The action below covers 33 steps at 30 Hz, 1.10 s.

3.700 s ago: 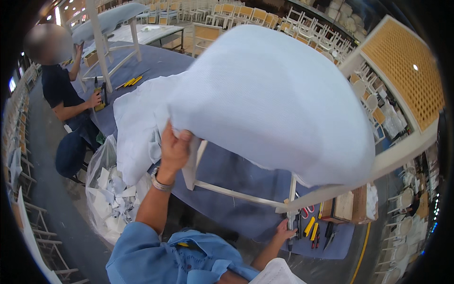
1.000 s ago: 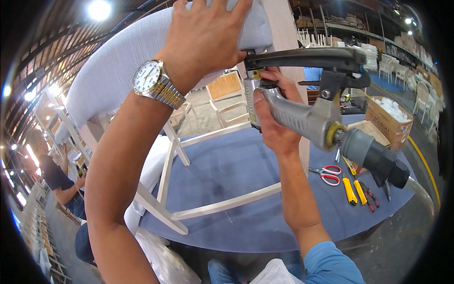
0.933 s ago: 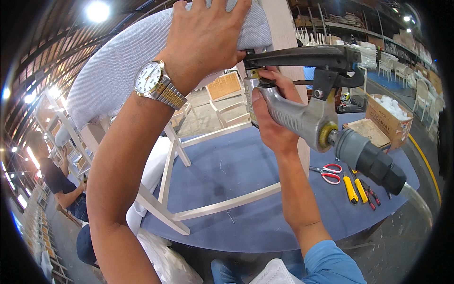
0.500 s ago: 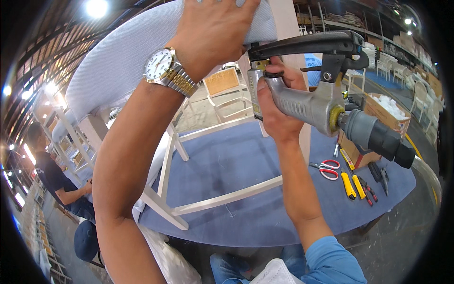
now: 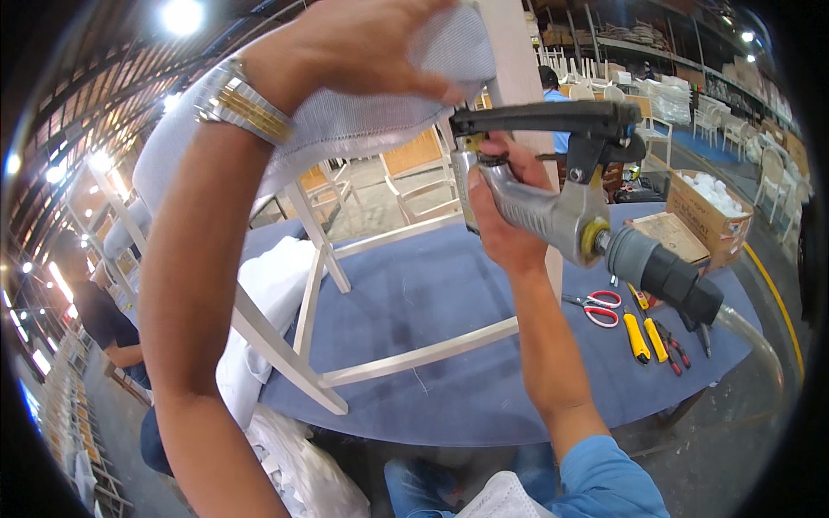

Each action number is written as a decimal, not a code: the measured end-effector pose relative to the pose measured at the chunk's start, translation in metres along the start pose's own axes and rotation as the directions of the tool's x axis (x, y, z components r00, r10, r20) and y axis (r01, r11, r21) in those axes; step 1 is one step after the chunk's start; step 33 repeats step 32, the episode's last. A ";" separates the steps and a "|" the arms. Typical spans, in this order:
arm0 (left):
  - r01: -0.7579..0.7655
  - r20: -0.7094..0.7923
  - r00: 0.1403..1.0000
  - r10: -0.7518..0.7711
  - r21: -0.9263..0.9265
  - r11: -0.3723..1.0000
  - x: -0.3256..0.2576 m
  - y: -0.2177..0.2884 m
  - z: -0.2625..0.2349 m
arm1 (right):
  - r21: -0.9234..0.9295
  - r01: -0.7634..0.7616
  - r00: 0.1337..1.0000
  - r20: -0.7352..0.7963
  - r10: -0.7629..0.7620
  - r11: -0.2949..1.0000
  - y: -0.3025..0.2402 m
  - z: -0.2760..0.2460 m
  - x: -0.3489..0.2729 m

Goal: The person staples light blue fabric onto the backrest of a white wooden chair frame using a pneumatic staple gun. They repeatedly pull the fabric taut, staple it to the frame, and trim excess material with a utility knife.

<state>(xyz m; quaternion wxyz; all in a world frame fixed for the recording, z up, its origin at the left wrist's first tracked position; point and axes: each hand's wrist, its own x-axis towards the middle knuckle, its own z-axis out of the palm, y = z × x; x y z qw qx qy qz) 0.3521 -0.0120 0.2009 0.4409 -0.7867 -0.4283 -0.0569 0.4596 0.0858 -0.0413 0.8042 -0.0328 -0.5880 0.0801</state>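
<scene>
A pale wooden chair (image 5: 419, 355) stands on the blue-covered table, with light grey fabric stretched over its padded seat (image 5: 345, 125). My left hand (image 5: 367, 47), a metal watch (image 5: 242, 104) at its wrist, spreads over the top of the seat near the right-hand chair post (image 5: 511, 52). Its fingers are apart and partly smeared by motion, with the thumb pointing toward the post. My right hand (image 5: 509, 229) is wrapped around a silver and black pneumatic staple gun (image 5: 553, 203). The gun's nose is close to the fabric edge beside the post; whether they touch is unclear.
Scissors (image 5: 602, 308), yellow-handled cutters (image 5: 636, 337) and pliers (image 5: 672, 347) lie at the table's right. A cardboard box (image 5: 712, 220) with white stuffing stands behind. The air hose (image 5: 760, 341) curves down right. White cloth (image 5: 268, 293) lies left. A co-worker (image 5: 108, 319) sits far left.
My left hand has slid left along the seat and its fingers have spread. The seat has tilted, showing more of its underside edge. The staple gun has lowered slightly.
</scene>
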 end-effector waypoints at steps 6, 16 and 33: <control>0.142 0.117 0.985 -0.130 -0.099 0.985 0.019 -0.017 -0.005 | -0.020 0.037 0.999 -0.002 -0.037 0.999 -0.001 -0.004 -0.002; 0.140 -0.179 0.979 -0.096 0.251 0.958 -0.005 0.011 0.035 | -0.088 0.111 0.994 0.008 -0.111 0.990 -0.003 0.002 0.008; 0.243 -0.125 0.967 -0.223 0.179 0.953 -0.013 0.028 0.031 | -0.067 0.060 0.998 0.038 -0.058 0.996 0.004 0.011 0.018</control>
